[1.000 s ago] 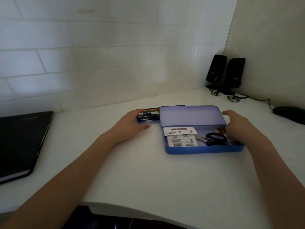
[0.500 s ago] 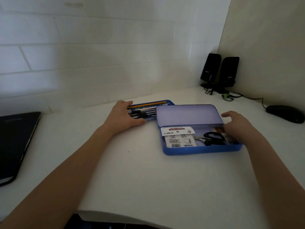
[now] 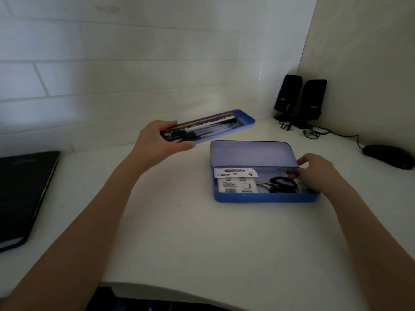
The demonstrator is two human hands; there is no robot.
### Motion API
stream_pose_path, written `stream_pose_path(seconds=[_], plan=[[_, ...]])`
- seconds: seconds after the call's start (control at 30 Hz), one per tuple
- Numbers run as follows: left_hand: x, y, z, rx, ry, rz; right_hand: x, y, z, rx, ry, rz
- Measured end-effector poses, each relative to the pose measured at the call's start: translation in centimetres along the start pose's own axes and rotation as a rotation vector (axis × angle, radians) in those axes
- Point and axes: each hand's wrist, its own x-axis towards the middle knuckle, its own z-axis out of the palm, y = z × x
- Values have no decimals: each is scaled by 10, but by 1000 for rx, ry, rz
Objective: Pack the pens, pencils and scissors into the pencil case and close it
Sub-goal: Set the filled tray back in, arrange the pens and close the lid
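Left hand (image 3: 157,144) grips the tilted pen tray (image 3: 244,124); right hand (image 3: 314,170) pinches the pencil case (image 3: 265,197) lid. Pens (image 3: 208,129) could slide out.

Nothing really readable here tbh. The white card (image 3: 235,172) in the case (image 3: 265,197), center right of frame, has a dark banner with print, too blurry. Speakers (image 3: 299,97) at upper right have tiny logos, also illegible.
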Motion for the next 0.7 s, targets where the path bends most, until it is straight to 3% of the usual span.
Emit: stream_pose_path(seconds=[0.23,0.37,0.5,0.6,0.7], plan=[[-21,13,28,22,-309,77,-18,-26,23,47,-101,-213],[-21,7,32,26,-348,67,-24,-32,19,109,-175,-257],[-18,7,24,-25,-378,43,-26,-33,1,333,-347,-119],[-19,10,19,-38,-421,52,-22,-31,-5,544,-281,22],[-21,13,15,-21,-514,71,-22,-32,3,538,-284,18]])
